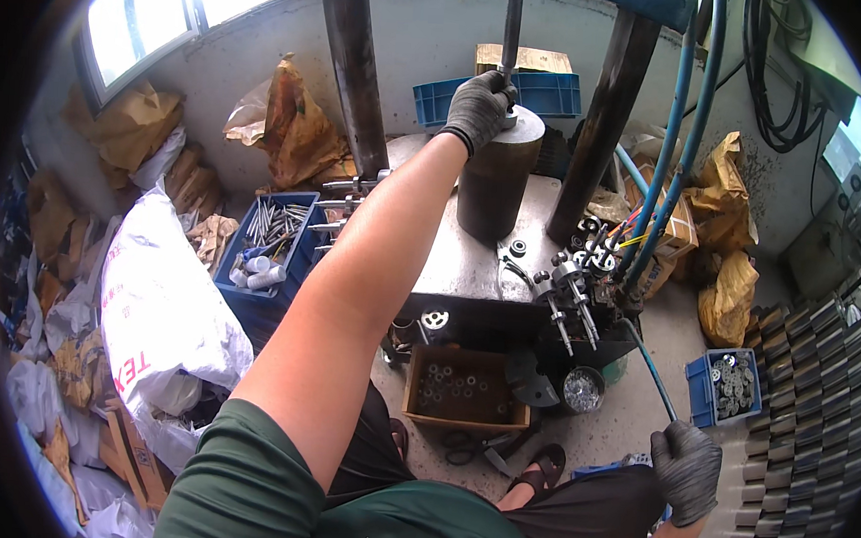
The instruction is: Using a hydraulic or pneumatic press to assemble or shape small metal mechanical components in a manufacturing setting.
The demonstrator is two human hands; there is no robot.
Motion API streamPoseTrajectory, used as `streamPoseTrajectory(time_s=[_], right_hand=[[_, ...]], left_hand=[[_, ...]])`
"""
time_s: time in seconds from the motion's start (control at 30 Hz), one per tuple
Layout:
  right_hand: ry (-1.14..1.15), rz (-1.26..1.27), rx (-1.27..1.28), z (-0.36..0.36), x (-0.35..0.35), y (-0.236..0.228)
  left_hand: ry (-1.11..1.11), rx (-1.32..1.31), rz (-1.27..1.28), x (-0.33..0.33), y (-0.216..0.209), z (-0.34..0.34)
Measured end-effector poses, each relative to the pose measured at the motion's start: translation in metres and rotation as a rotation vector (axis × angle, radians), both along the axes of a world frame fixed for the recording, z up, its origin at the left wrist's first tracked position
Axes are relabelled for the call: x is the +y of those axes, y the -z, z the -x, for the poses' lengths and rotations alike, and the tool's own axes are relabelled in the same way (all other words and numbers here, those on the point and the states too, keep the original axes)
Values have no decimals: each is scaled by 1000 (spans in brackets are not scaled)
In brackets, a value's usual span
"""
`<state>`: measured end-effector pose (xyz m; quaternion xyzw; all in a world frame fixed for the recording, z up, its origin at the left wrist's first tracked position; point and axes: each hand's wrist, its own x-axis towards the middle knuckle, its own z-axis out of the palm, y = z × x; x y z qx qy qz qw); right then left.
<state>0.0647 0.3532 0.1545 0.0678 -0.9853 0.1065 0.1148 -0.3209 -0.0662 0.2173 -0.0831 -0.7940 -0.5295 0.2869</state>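
Steel cylinder [498,185], one, upright on the press table [450,260], set back from its front edge, between two dark columns. Left hand [480,111], grey-gloved: at the cylinder's top, fingers curled beside the foot of a vertical rod [512,25]; whether they are closed on a part cannot be told. Right hand [685,467], dark-gloved: wrapped fully around the end of a slim lever [651,363], beyond the table's right front corner. Small ring [518,246]: on the table, near the cylinder's base. Flanged shafts [574,286]: several, at the right front corner. Blue crate [253,302], with metal rods: off the left edge. Cardboard box [466,423], holding small rings: below the front edge.
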Motion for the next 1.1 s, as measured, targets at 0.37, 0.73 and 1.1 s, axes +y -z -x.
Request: streamPoseTrajectory(time_s=[0.37, 0.73, 1.1], right_hand=[[-243, 101, 640, 137, -17, -85], [-135, 343, 513, 179, 17, -94], [-189, 52, -202, 0, 7, -1]], left_hand=[[-54, -5, 21, -8, 3, 6], [-30, -12, 16, 2, 1, 5], [-34, 55, 80, -4, 2, 8]])
